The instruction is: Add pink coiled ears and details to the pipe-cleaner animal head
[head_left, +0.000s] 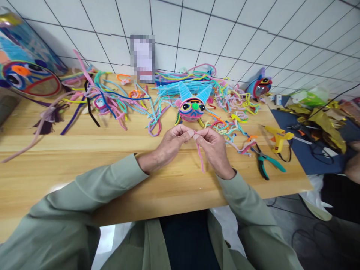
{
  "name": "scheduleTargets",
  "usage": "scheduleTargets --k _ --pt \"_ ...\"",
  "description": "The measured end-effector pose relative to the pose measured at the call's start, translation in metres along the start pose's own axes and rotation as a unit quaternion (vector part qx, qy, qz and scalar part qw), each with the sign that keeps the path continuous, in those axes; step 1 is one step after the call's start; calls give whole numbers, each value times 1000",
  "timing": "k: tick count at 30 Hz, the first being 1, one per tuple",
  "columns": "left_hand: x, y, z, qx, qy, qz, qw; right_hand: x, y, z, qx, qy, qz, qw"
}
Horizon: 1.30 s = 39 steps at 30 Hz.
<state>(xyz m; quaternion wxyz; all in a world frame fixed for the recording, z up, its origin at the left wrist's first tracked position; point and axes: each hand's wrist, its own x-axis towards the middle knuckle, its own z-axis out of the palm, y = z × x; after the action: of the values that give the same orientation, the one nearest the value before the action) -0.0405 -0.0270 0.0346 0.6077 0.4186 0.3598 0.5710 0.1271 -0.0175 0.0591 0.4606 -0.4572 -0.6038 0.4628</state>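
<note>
Over the middle of the table, my left hand [177, 138] and my right hand [210, 144] meet, thumbs and fingertips pinched together. Both close on a pink pipe cleaner [200, 159], and its loose end hangs down below my right fingers. The part between the fingertips is mostly hidden. Just beyond my hands stands a colourful mask-like figure [192, 109] with a green nose, big eyes and two pointed blue ears [184, 92]. To the right of my right hand lie short pipe cleaner pieces [237, 129] in many colours.
Pliers [266, 163] with teal handles and a yellow glue gun [278, 138] lie at the right. Pipe cleaner bundles [174, 88] line the back. A phone [143, 58] leans on the tiled wall. Similar figures stand far left [30, 78] and back right [260, 85]. Another person's arm [353, 165] shows right.
</note>
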Motion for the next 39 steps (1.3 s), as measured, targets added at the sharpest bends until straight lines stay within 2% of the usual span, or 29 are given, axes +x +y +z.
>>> scheduleTargets --k 3,6,12,20,29,33,39 --pt "6 7 -6 63 -50 4 997 1 -1 -3 -15 13 -3 1000" --pt "14 15 -15 150 -91 35 984 2 1 -5 -50 13 -15 999" --pt "21 20 -27 261 -100 76 957 2 3 -7 -159 -7 -87 983" --pt "17 23 -22 193 -70 43 978 6 0 -17 -107 -49 -39 992" --pt "12 17 -16 135 -53 24 989 0 1 -8 -29 -14 -3 999" --pt "8 11 -11 89 -27 5 996 -2 3 -3 -3 8 8 1000" --pt "4 3 -4 68 8 16 997 -4 9 3 -1 12 0 1000"
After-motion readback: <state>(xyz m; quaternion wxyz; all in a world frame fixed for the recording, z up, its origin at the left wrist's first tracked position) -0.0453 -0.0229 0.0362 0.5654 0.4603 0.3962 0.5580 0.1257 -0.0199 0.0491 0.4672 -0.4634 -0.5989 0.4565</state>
